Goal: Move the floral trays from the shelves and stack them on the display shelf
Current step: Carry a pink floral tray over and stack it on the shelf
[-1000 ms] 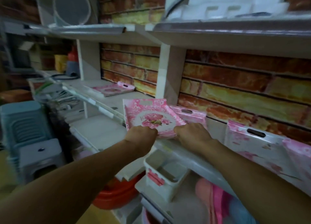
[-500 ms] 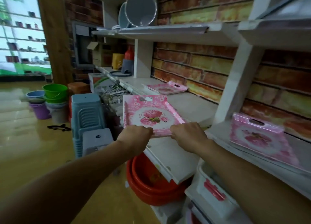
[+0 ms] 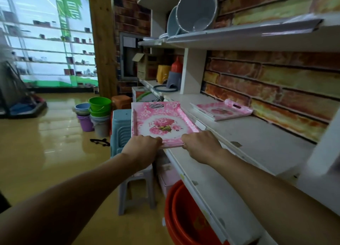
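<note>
Your left hand (image 3: 142, 147) and right hand (image 3: 201, 145) each form a grip clamped on the near edge of 1 pink floral tray (image 3: 159, 123), fingers curled around its rim. You hold the tray roughly level in the air, just beside the front edge of the white shelf (image 3: 257, 143), its handle slot pointing away from you. A 2nd floral tray (image 3: 223, 110) lies flat farther back on that shelf, near the brick-pattern wall (image 3: 276, 83). Below the shelf sit red basins (image 3: 185, 220). Beneath the held tray stand grey stools (image 3: 121, 127). Stacked buckets (image 3: 95, 114) stand on the floor (image 3: 46, 152) to the left.
</note>
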